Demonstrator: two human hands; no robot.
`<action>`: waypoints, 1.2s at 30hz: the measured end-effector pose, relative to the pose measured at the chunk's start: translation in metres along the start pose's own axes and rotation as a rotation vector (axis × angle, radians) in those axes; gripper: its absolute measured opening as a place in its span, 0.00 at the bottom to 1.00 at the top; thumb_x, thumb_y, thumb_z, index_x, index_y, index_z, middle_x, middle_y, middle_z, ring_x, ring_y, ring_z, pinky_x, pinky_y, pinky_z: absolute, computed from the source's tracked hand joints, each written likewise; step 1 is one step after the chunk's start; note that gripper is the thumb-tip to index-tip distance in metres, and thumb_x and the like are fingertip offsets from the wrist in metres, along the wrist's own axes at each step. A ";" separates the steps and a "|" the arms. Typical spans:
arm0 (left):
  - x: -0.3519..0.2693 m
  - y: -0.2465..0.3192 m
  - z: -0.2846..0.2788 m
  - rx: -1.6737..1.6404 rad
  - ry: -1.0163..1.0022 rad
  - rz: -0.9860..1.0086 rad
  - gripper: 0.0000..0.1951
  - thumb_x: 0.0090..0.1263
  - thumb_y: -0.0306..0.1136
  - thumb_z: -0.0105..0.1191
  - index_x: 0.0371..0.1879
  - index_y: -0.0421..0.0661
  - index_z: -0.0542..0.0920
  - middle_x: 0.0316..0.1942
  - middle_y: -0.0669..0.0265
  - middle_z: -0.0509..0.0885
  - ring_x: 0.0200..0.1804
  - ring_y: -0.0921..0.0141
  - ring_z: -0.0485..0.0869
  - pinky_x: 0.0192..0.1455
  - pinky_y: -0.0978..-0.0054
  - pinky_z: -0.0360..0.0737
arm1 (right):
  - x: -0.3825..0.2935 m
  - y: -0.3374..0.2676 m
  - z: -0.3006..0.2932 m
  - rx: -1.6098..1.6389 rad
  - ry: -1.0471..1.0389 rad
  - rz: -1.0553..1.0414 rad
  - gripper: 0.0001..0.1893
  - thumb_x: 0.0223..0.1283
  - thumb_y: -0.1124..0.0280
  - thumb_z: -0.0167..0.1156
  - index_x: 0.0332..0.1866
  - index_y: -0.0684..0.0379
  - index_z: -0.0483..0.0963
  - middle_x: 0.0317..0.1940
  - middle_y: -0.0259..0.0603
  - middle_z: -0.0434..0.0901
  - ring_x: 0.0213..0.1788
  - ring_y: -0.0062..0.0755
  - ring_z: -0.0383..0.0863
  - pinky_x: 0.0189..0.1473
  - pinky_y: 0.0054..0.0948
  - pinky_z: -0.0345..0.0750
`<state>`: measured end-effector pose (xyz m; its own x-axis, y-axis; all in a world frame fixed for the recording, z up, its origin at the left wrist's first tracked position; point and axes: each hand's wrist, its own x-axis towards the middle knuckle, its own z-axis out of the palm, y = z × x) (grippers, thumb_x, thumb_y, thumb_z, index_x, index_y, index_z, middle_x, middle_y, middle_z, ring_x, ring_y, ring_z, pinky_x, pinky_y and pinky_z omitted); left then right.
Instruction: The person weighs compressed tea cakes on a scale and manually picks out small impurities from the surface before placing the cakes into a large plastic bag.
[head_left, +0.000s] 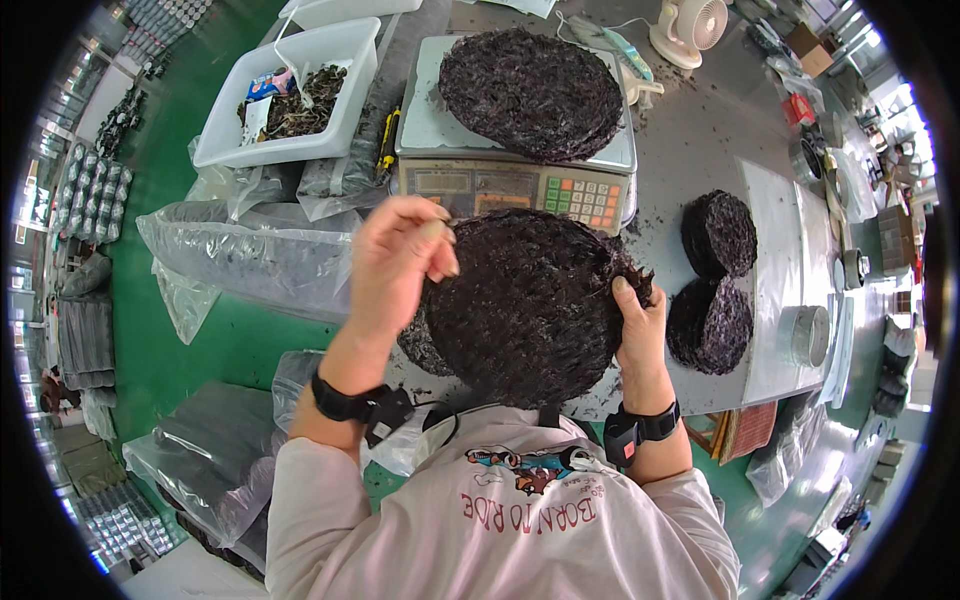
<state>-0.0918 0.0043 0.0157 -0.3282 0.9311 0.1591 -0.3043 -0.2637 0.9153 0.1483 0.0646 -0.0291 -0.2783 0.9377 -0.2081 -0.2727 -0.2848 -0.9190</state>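
Observation:
A large round cake of dried dark seaweed (525, 315), probably laver, is held up in front of my chest. My right hand (641, 319) grips its right edge, thumb on the near face, where a ragged tuft sticks out. At the upper left edge of the cake is my left hand (401, 259), its thumb and fingertips drawn together; whether a small bit is pinched there cannot be made out. Behind the cake, a digital scale (427, 127) carries another round seaweed cake (532, 94). Part of one more dark cake (426, 345) shows below my left hand.
Two stacks of seaweed cakes, an upper (720, 232) and a lower (710, 326), stand at right near a metal ring (810, 336). A white tub (214, 139) holds scraps. A yellow utility knife (388, 142) lies beside the scale. Plastic bags (247, 251) bulge at left; a fan (686, 30) stands behind.

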 end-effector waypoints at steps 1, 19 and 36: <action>0.005 0.005 -0.007 0.122 0.001 0.063 0.04 0.64 0.25 0.47 0.35 0.40 0.72 0.25 0.66 0.76 0.20 0.79 0.73 0.20 0.86 0.66 | 0.000 0.000 0.000 -0.009 0.010 -0.018 0.09 0.53 0.73 0.58 0.38 0.64 0.75 0.32 0.29 0.76 0.33 0.16 0.72 0.39 0.19 0.70; 0.004 -0.035 0.051 0.279 -0.322 -0.385 0.04 0.59 0.23 0.54 0.26 0.35 0.75 0.17 0.65 0.78 0.18 0.77 0.78 0.17 0.85 0.72 | 0.008 -0.006 0.040 -0.401 -0.027 -0.276 0.16 0.49 0.82 0.55 0.47 0.66 0.70 0.36 0.33 0.77 0.39 0.18 0.72 0.46 0.20 0.68; -0.030 -0.063 0.040 -0.562 -0.231 -0.741 0.07 0.62 0.30 0.52 0.26 0.40 0.74 0.17 0.67 0.75 0.13 0.77 0.72 0.13 0.82 0.67 | 0.014 -0.010 0.024 -0.489 -0.388 -0.217 0.12 0.45 0.82 0.56 0.39 0.69 0.73 0.41 0.39 0.77 0.41 0.22 0.73 0.46 0.22 0.70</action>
<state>-0.0268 0.0028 -0.0322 0.2862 0.9209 -0.2648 -0.7684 0.3856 0.5107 0.1251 0.0758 -0.0149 -0.6010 0.7976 0.0505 0.0643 0.1112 -0.9917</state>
